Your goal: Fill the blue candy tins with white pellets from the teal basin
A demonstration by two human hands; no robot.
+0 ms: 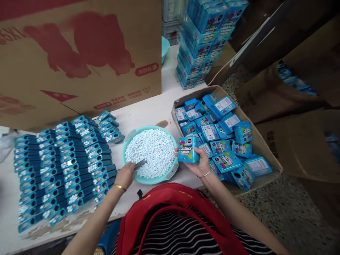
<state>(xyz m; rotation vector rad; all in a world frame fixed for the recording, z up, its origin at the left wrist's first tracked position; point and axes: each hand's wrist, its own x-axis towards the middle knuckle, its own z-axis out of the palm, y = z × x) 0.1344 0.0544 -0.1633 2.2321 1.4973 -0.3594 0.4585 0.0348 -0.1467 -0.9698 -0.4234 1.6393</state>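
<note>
My left hand (125,175) is closed round the end of a short grey metal utensil (140,163), whose tip rests over the candies; its exact kind I cannot make out. Small pale candies (151,150) fill a round turquoise bowl (172,172) in front of me. At the bowl's right rim, my right hand (200,163) grips a blue candy box (186,150) with its "Caramelo Macizo" face towards me. More blue boxes (209,132) lie jumbled in an open cardboard carton (265,159) to the right.
Rows of narrow blue boxes (66,159) with round holes cover the table's left side, white candies on several. A large cardboard box (106,53) stands behind them. Wrapped packs (199,46) are stacked at the back, and brown cartons (292,141) stand at right.
</note>
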